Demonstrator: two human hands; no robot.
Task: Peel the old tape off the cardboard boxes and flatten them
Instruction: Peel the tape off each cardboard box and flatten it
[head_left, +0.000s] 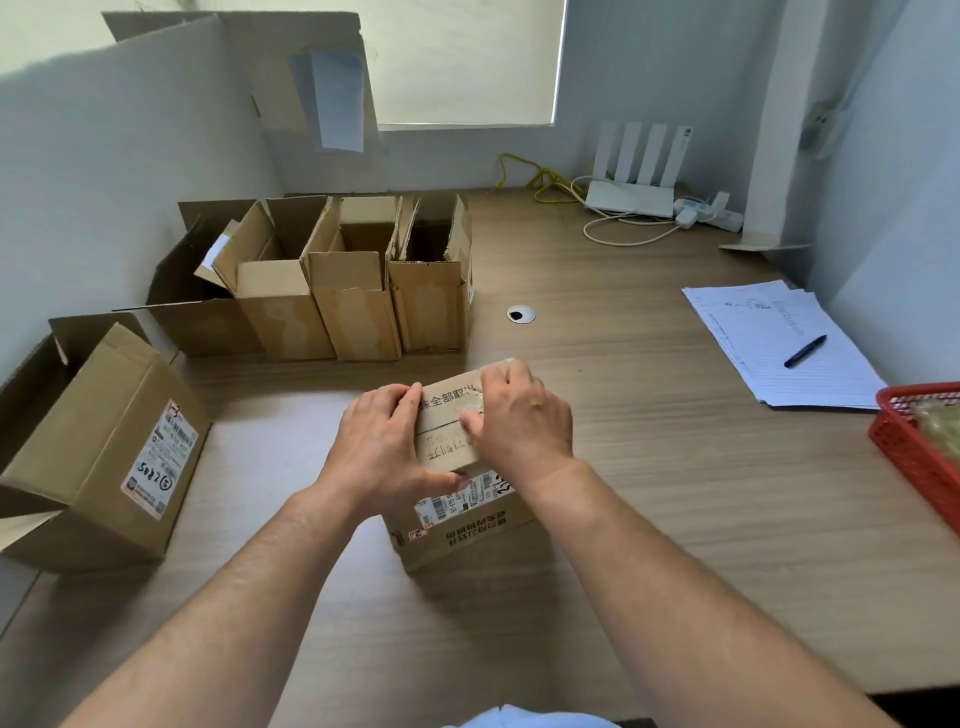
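Soft daylight reaches you through the blind (467, 57) past the desk's (649, 467) far edge. Your wide lens bows the margins, and shadows are faint.

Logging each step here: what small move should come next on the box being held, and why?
Probably peel the tape back off the box: the right hand seems to pinch it on top, while the left hand grips the side.

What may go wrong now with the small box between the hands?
The right hand picks at clear tape on the small brown cardboard box; the tape might snap short or rip the cardboard surface. Only the left hand steadies this box, so a hard pull might tip it.
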